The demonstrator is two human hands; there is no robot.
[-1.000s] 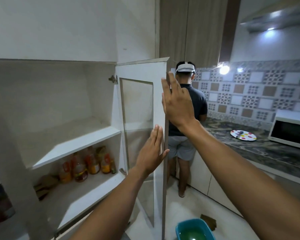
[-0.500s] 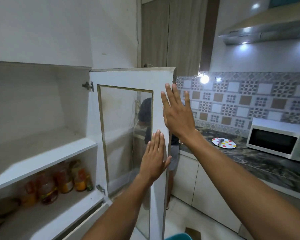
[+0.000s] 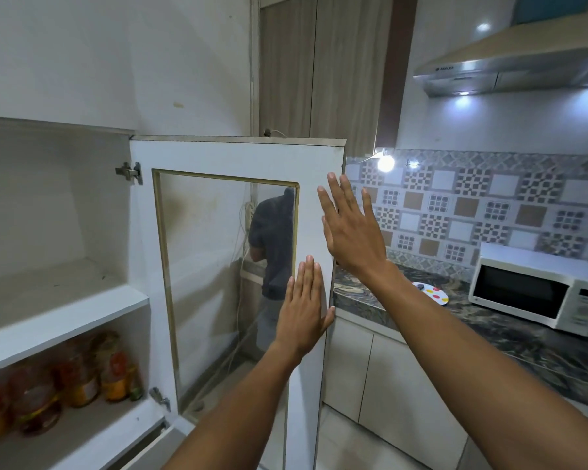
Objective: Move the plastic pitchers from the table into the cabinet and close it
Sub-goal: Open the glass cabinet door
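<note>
The white cabinet [image 3: 58, 310] stands open on the left, with an upper shelf and a lower shelf. Its door [image 3: 313, 171], white-framed with a glass pane, hangs ajar in the middle of the view. My left hand [image 3: 302, 310] lies flat, fingers up, against the door's free edge. My right hand [image 3: 350, 228] is spread open higher on the same edge, its palm against the far side. Neither hand holds anything. No plastic pitcher is in view.
Several bottles of oil [image 3: 72, 378] stand on the lower shelf. A person [image 3: 272, 245] shows through the glass pane. At right run a dark stone counter [image 3: 510, 340], a white microwave [image 3: 537, 286], a spotted plate [image 3: 431, 293] and a range hood [image 3: 510, 66].
The door has swung round so its inner face shows wider, with both hands staying on its free edge. The view has turned right, and the person now shows through the glass.
</note>
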